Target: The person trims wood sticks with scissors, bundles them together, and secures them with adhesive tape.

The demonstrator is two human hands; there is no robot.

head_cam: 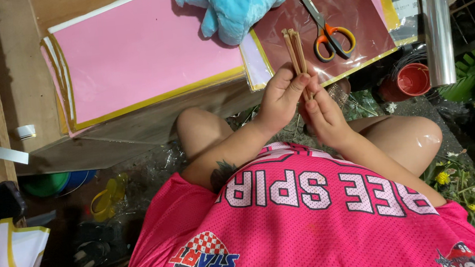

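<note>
Pink shirt [292,215] nearest — both hands, left [280,97] and right [322,113], grip stick bundle [296,52]; keep ends flush, scissors [326,26] near.

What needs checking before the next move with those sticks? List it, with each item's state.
1. Sticks gathered in one bundle: ok, the thin wooden sticks stand upright, tops roughly level.
2. Left hand grip: ok, fingers wrap the lower part of the bundle.
3. Right hand grip: ok, fingers pinch the bundle's base beside the left hand.
4. Scissors at hand: ok, the orange-handled pair lies on the dark red sheet just past the stick tips.
5. Bundle bound or tied: cannot tell, the hands cover the lower part.
6. Pink sheet free of things: not ok, a blue plush toy lies over its far corner.
</note>
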